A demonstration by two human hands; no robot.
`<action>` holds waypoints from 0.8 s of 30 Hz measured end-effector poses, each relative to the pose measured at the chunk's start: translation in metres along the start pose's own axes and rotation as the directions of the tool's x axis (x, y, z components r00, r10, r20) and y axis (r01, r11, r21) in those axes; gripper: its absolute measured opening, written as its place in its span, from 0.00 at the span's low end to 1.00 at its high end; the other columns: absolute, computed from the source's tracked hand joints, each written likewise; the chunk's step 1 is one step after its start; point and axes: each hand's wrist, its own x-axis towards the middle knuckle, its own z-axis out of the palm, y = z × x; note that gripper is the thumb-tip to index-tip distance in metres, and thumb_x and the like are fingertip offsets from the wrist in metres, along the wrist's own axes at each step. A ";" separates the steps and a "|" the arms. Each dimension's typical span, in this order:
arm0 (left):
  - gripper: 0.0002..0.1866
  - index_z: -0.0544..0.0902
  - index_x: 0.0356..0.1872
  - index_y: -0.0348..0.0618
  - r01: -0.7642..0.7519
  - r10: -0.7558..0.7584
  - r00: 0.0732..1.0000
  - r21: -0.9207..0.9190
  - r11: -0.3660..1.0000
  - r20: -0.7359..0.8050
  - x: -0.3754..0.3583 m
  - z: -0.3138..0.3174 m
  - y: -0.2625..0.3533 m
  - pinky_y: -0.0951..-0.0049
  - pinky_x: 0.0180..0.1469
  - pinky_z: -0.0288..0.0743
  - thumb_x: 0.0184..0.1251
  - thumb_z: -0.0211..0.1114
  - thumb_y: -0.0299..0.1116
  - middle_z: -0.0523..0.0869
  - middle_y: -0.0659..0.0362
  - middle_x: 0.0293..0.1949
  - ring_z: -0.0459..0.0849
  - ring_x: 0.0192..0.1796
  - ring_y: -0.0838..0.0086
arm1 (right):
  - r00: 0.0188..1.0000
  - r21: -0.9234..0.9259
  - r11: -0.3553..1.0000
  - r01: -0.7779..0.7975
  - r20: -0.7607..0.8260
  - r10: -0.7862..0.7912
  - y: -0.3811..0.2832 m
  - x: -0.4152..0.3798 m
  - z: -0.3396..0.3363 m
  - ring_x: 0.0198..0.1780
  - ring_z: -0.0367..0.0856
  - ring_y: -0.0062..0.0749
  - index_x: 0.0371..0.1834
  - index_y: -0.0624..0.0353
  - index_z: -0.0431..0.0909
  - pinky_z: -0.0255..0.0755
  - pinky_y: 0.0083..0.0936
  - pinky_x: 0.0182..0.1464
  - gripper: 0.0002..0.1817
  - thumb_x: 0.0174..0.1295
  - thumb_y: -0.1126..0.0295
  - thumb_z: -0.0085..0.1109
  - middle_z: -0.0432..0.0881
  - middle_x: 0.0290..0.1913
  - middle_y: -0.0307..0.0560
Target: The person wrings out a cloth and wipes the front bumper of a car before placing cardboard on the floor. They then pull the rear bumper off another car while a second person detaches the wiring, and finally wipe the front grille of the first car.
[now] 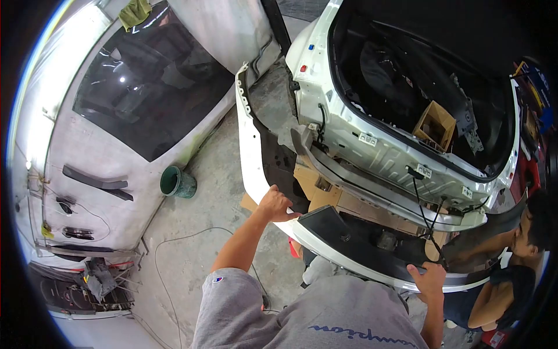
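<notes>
A large white car bumper cover curves in front of me, its dark inner side showing. My left hand is closed over its top edge near the left bend, the thumb toward the inner side. Further right, my right hand grips the near edge of the same bumper beside a black inner panel. Beyond the bumper stands the rear of a white car with its trunk open and a metal crossbeam exposed. Dark cables hang from the car's rear panel to the bumper.
A co-worker crouches at the right, an arm reaching toward the bumper's right end. Cardboard lies under the crossbeam. A green bucket stands on the concrete floor, where a thin cable runs. A cardboard box sits in the trunk.
</notes>
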 end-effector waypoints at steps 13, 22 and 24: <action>0.25 0.90 0.24 0.50 -0.010 0.010 1.000 -0.008 1.000 -0.027 0.009 0.003 -0.002 0.65 0.48 0.62 0.60 0.63 0.61 0.83 0.58 0.18 0.81 0.29 0.66 | 0.996 -0.031 0.998 -0.059 0.065 0.060 0.000 0.006 -0.004 0.29 0.82 0.60 0.19 0.65 0.82 0.73 0.47 0.33 0.38 0.48 0.31 0.67 0.80 0.20 0.61; 0.24 0.90 0.23 0.51 -0.015 0.015 0.999 -0.010 1.000 -0.044 0.018 -0.002 -0.003 0.65 0.48 0.62 0.59 0.64 0.61 0.83 0.57 0.18 0.81 0.29 0.66 | 0.991 -0.040 0.995 -0.088 0.093 0.091 0.001 0.011 -0.005 0.29 0.82 0.60 0.18 0.64 0.81 0.73 0.48 0.34 0.38 0.49 0.31 0.66 0.80 0.20 0.61; 0.25 0.90 0.23 0.51 -0.007 0.007 1.000 -0.019 1.000 -0.023 0.018 -0.005 -0.003 0.65 0.49 0.62 0.59 0.64 0.62 0.83 0.56 0.18 0.81 0.29 0.66 | 0.993 -0.039 0.996 -0.083 0.086 0.086 0.003 0.012 -0.003 0.29 0.81 0.60 0.18 0.64 0.81 0.72 0.48 0.34 0.39 0.49 0.30 0.65 0.79 0.20 0.61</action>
